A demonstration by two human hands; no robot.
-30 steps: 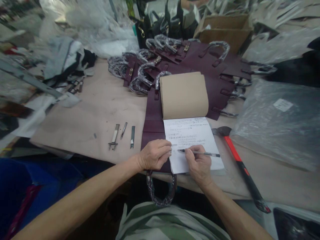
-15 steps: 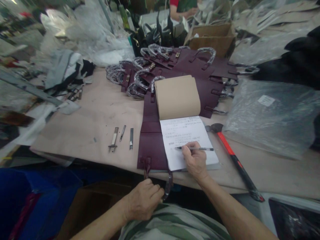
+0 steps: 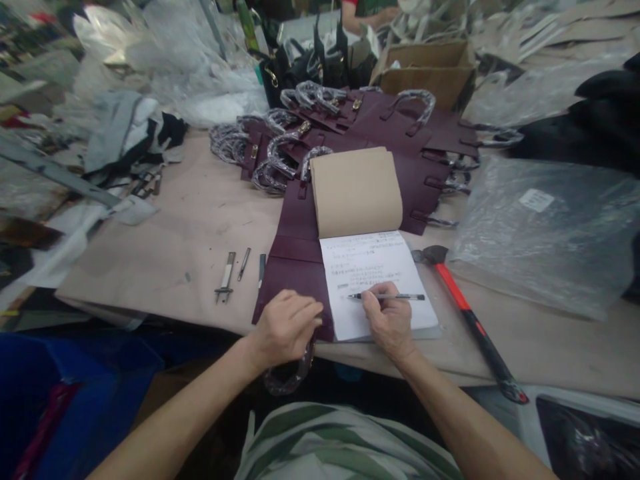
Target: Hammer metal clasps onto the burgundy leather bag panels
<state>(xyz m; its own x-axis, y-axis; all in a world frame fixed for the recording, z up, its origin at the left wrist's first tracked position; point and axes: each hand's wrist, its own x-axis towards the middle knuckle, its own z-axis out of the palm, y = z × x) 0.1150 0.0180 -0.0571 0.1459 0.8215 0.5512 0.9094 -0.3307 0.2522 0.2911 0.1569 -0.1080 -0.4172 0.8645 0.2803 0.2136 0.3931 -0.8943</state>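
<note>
An open notebook with handwritten lines lies on a dark purple leather bag panel at the table's near edge. My right hand is closed on a pen whose tip rests on the page. My left hand is closed on the near edge of the purple panel, beside its plastic-wrapped handle that hangs over the table edge. Behind the notebook lies a pile of more purple panels with wrapped handles.
A red-handled hammer lies right of the notebook. Three small metal tools lie left of the panel. A clear plastic bag fills the right side, a cardboard box stands at the back, cloth scraps lie at left. Another person's arm shows at the far edge.
My left hand left the notebook, dropped to the hanging handle, then came up and gripped the panel's near edge, and the panel shifted left. The right hand stays on the page with the pen.
</note>
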